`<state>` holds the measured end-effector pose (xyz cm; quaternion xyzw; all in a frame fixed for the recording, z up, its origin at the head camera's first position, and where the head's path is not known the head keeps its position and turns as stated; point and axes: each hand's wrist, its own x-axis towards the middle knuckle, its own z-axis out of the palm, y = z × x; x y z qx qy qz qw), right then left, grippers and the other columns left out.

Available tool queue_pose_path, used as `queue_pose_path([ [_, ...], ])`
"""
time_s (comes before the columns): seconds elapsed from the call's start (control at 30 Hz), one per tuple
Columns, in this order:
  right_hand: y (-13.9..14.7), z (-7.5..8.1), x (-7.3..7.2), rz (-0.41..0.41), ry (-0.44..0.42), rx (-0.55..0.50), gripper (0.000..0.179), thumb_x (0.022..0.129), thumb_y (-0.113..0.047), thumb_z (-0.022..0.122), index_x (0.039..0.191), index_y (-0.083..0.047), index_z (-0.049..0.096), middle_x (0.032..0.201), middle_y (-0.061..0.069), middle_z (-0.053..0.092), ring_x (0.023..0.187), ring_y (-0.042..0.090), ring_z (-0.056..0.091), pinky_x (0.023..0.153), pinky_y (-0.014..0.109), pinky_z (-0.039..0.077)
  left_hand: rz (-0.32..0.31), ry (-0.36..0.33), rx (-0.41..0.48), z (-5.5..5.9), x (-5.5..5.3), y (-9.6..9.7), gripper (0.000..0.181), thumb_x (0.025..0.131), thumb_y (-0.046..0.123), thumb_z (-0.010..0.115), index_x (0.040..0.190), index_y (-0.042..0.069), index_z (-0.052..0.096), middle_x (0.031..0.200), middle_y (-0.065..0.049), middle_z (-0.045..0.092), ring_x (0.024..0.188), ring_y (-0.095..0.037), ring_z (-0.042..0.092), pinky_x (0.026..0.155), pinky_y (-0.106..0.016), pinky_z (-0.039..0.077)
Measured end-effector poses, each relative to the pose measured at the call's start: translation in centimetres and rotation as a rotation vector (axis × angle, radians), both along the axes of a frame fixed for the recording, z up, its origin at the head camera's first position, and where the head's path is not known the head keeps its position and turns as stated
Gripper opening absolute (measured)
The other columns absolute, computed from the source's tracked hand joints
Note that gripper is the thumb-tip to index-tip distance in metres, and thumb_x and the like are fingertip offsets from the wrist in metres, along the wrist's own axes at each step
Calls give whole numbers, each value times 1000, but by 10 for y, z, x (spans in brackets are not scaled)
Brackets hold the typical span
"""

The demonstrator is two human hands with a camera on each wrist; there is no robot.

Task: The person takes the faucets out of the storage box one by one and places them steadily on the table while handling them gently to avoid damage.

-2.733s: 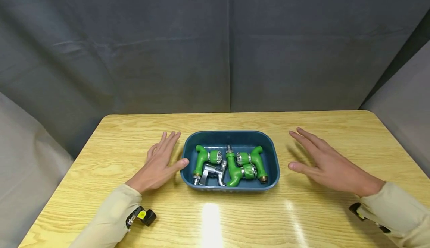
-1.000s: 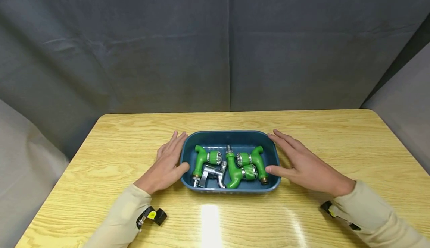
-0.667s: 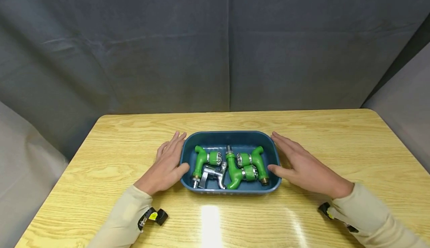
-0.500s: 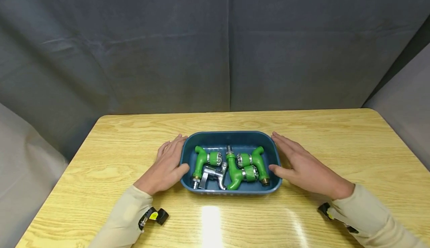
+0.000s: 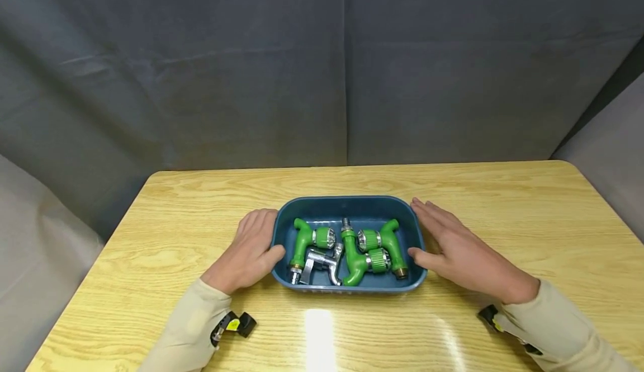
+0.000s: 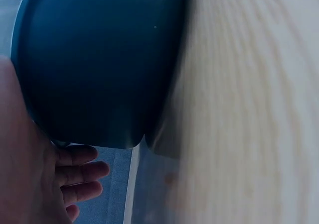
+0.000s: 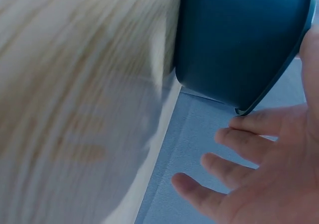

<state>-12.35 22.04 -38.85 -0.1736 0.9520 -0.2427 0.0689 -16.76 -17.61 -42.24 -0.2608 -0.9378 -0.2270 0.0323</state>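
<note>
A dark blue plastic bin point(image 5: 354, 289) stands on the table, holding several taps. A green tap point(image 5: 302, 243) lies at its left, with a small chrome tap point(image 5: 324, 262) beside it. Another green tap point(image 5: 355, 260) is in the middle, a further green tap point(image 5: 391, 243) at the right. My left hand point(image 5: 246, 252) grips the bin's left end, thumb at the rim and fingers bent down outside. At the right end, my right hand point(image 5: 455, 252) has its thumb at the rim. Its fingers are fairly straight and spread, the forefinger against the rim in the right wrist view.
The bin rests on a wood-grain table point(image 5: 201, 193) with rounded far corners. A dark grey curtain point(image 5: 251, 81) hangs behind it. Lighter cloth point(image 5: 35, 260) hangs at the left side. A camera point(image 5: 246, 324) is strapped to the left wrist.
Both hands have come in from the sides to the bin's ends, the right one from farther out. The left fingers have since bent downward along the bin. The taps lie as before.
</note>
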Motion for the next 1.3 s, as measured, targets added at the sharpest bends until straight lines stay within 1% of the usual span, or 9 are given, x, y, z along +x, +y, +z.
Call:
queue_pose_path([
  [0.23, 1, 0, 0, -3, -24, -17, 88, 100, -50, 61, 166, -12, 17, 174, 13, 16, 161, 43, 12, 117, 71, 26, 0, 23, -13, -1, 0, 1, 42, 87, 20, 51, 126, 4, 52, 119, -9, 55, 117, -26, 44, 112, -47, 29],
  [0.4, 2, -3, 0, 6, -29, -23, 87, 101, -50, 59, 167, -15, 13, 175, 13, 13, 162, 43, 10, 116, 71, 25, -2, 40, -15, -1, 0, 1, 38, 86, 20, 50, 121, 5, 52, 113, -8, 53, 111, -24, 43, 109, -45, 30],
  [0.63, 2, -4, 0, 9, -37, -28, 87, 102, -47, 59, 167, -13, 12, 175, 14, 12, 163, 41, 5, 116, 72, 24, -8, 70, -17, 0, -1, 2, 37, 85, 19, 51, 119, 5, 53, 109, -7, 51, 107, -25, 42, 106, -45, 31],
  [0.83, 2, -5, 0, 18, -42, -18, 86, 102, -46, 59, 167, -12, 13, 175, 14, 11, 162, 42, 5, 116, 72, 24, -9, 99, -49, -1, 0, 1, 31, 84, 21, 52, 111, 5, 52, 100, -6, 47, 99, -24, 39, 98, -41, 32],
  [0.97, 4, -5, 1, 17, -44, -18, 86, 102, -46, 59, 167, -13, 11, 175, 14, 11, 162, 43, 6, 116, 73, 24, -8, 105, -59, -1, -1, 3, 27, 84, 21, 52, 105, 5, 51, 95, -6, 43, 94, -23, 37, 92, -39, 30],
  [1.1, 4, -4, 0, 18, -37, -8, 86, 103, -46, 58, 167, -14, 11, 175, 14, 12, 161, 45, 8, 116, 74, 23, 4, 98, -66, -1, -1, 4, 28, 84, 22, 51, 106, 5, 51, 93, -5, 42, 92, -22, 36, 89, -38, 28],
  [1.3, 2, -4, -1, 21, -17, -8, 86, 102, -46, 59, 167, -13, 12, 174, 16, 15, 159, 47, 14, 115, 74, 25, 16, 71, -86, 1, -1, 2, 30, 86, 25, 50, 109, 5, 52, 93, -4, 42, 92, -22, 36, 90, -39, 30],
])
